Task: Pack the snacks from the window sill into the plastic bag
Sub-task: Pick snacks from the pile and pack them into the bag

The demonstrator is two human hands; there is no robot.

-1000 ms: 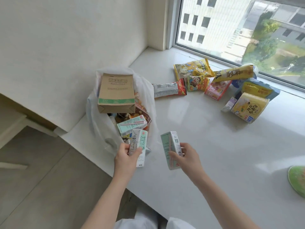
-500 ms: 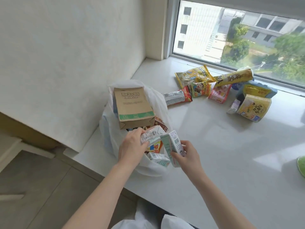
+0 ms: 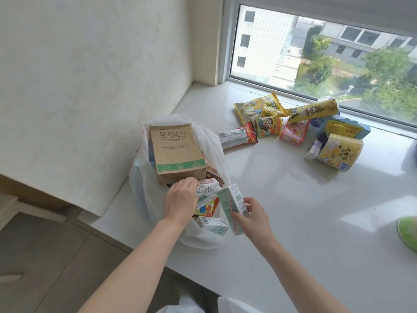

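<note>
A white plastic bag [image 3: 144, 190] stands open at the left edge of the white window sill [image 3: 304, 222]. Inside it are a brown cardboard box [image 3: 177, 150] and several small drink cartons and packets. My left hand [image 3: 180, 199] reaches into the bag's mouth and holds a small white carton [image 3: 206, 187]. My right hand [image 3: 253, 214] grips a pale green carton [image 3: 232, 205] upright at the bag's right rim. Farther back by the window lie loose snacks: a yellow chip bag [image 3: 259, 106], a red-and-silver packet [image 3: 235, 137], a pink box [image 3: 293, 132] and a yellow tub [image 3: 340, 152].
A long yellow packet [image 3: 313, 110] and a blue-and-yellow pack [image 3: 343, 129] lie close to the window frame. A green object [image 3: 408, 231] shows at the right edge. The sill's front edge drops to a grey tiled floor [image 3: 45, 256] on the left.
My left hand moved up into the bag with its carton. My right hand brought the green carton left to the bag's rim. The view shifted, so the bag sits more central.
</note>
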